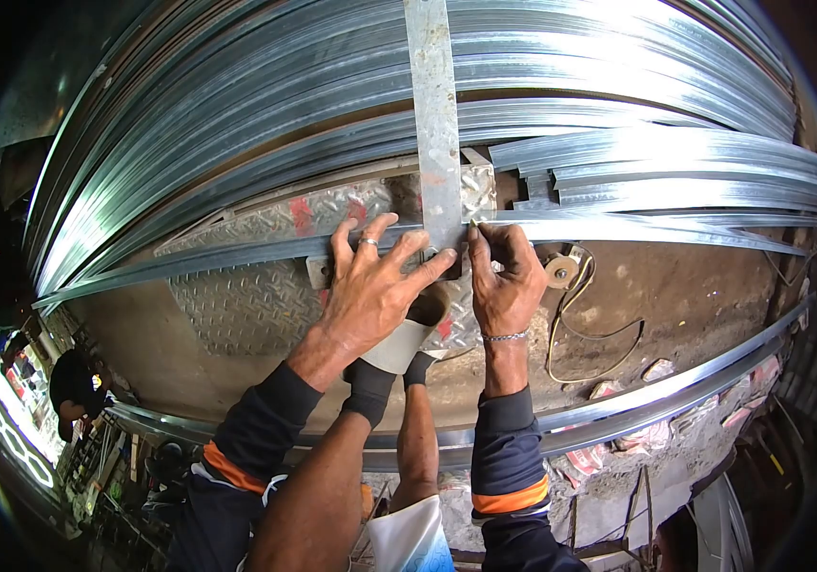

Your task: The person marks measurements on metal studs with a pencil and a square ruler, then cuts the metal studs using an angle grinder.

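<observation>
My left hand (375,291) rests with its fingers spread over a long thin metal strip and the lower end of a flat metal bar (435,114). To the right of the bar, my right hand (507,281) is pinched at the edge of a shiny metal strip (599,227), its fingertips round a small pointed thing too small to name. The bar lies crosswise over the strips. Beneath the hands is a checkered metal plate (237,300) with red marks. A grey cylindrical piece (394,348) sits just below my left hand.
Stacks of long metal profiles (285,105) fill the upper area, with shorter cut profiles (675,167) at the right. A round part (561,272) and a looped cable (553,334) lie right of my right hand. Another long profile (637,396) crosses below. A dark-clothed person (75,386) is far left.
</observation>
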Available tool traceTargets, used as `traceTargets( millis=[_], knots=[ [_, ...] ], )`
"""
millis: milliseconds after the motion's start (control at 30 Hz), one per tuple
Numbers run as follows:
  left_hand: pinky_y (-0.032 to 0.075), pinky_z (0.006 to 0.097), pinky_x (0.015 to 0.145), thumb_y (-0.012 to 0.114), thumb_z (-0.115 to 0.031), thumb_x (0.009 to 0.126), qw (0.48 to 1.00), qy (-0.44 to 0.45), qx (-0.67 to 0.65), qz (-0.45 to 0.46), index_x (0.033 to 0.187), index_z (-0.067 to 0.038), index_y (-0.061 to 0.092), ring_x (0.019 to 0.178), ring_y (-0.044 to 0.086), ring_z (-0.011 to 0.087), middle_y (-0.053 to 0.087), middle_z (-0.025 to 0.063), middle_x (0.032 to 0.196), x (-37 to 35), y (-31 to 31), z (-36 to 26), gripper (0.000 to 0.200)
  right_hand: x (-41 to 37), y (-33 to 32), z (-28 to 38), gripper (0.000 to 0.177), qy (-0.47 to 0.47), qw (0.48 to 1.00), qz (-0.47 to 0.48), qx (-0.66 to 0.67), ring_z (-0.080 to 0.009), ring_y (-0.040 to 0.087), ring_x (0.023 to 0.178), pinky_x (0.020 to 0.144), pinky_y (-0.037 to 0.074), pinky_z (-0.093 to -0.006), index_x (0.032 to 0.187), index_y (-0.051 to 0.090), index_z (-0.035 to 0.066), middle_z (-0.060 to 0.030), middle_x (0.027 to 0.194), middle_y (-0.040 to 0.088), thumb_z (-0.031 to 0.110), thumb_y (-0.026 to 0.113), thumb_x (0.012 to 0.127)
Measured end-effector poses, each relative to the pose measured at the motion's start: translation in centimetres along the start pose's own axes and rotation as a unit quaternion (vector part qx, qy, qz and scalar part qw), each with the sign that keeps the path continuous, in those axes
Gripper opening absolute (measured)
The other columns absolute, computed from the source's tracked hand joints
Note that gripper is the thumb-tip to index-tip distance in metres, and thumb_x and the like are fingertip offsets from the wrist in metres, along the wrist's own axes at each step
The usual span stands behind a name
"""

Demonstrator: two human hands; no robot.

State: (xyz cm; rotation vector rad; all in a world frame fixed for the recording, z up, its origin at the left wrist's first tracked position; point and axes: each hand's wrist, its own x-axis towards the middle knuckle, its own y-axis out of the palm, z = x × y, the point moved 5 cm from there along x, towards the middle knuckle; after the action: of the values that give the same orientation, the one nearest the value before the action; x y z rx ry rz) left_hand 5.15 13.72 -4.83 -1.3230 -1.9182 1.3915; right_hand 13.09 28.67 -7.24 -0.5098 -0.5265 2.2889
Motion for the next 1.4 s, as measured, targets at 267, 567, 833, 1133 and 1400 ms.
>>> traceTargets(
  millis=[267, 567, 833, 1133, 1400],
  knots=[
    [0.03, 0.0584, 0.109, 0.079, -0.018, 0.082, 1.0, -0.001, -0.002, -0.002, 0.129, -0.032, 0.07, 0.129, 0.046, 0.031, 0.057, -0.0006, 0.127, 0.0, -0.04, 0.04, 0.049, 0.01, 0.08, -0.09, 0.012, 0.001, 1.0, -0.005, 0.007, -0.0232, 0.067, 0.068, 0.065, 0.053, -0.0323, 0.094, 0.066, -0.001, -0.0128, 0.082, 0.068, 0.003, 0.075, 0.087],
    [0.029, 0.0577, 0.109, 0.079, -0.017, 0.081, 1.0, -0.001, -0.006, 0.0, 0.128, -0.031, 0.07, 0.129, 0.046, 0.0311, 0.057, -0.0011, 0.128, 0.06, 0.01, 0.03, 0.05, 0.08, 0.05, -0.02, 0.014, -0.006, 1.0, -0.006, -0.02, -0.0126, 0.068, 0.07, 0.067, 0.054, -0.028, 0.092, 0.068, -0.004, -0.0096, 0.08, 0.072, 0.008, 0.075, 0.091],
    [0.03, 0.0573, 0.109, 0.08, -0.017, 0.08, 1.0, 0.0, -0.018, -0.003, 0.128, -0.031, 0.07, 0.13, 0.046, 0.0311, 0.057, -0.0011, 0.128, -0.03, 0.12, 0.07, 0.051, 0.08, -0.1, -0.16, 0.011, 0.008, 1.0, 0.002, -0.009, -0.028, 0.068, 0.071, 0.068, 0.053, -0.0354, 0.093, 0.067, 0.002, -0.0131, 0.082, 0.07, 0.005, 0.075, 0.086],
    [0.031, 0.058, 0.108, 0.08, -0.015, 0.079, 0.999, 0.007, -0.033, -0.012, 0.129, -0.03, 0.07, 0.128, 0.046, 0.0317, 0.057, -0.0007, 0.127, 0.07, 0.06, 0.11, 0.053, 0.08, -0.12, -0.37, 0.012, 0.006, 1.0, -0.003, -0.014, -0.0288, 0.066, 0.071, 0.067, 0.052, -0.0362, 0.092, 0.067, 0.003, -0.0124, 0.081, 0.07, 0.008, 0.077, 0.086],
    [0.03, 0.0585, 0.109, 0.08, -0.013, 0.078, 0.999, 0.009, -0.032, -0.005, 0.132, -0.031, 0.068, 0.13, 0.046, 0.0325, 0.056, 0.0004, 0.127, 0.07, 0.12, 0.16, 0.058, 0.09, -0.15, -0.32, 0.012, 0.001, 1.0, -0.003, -0.017, -0.0276, 0.065, 0.069, 0.066, 0.052, -0.0358, 0.091, 0.067, 0.003, -0.0114, 0.08, 0.07, 0.008, 0.077, 0.085]
  ],
)
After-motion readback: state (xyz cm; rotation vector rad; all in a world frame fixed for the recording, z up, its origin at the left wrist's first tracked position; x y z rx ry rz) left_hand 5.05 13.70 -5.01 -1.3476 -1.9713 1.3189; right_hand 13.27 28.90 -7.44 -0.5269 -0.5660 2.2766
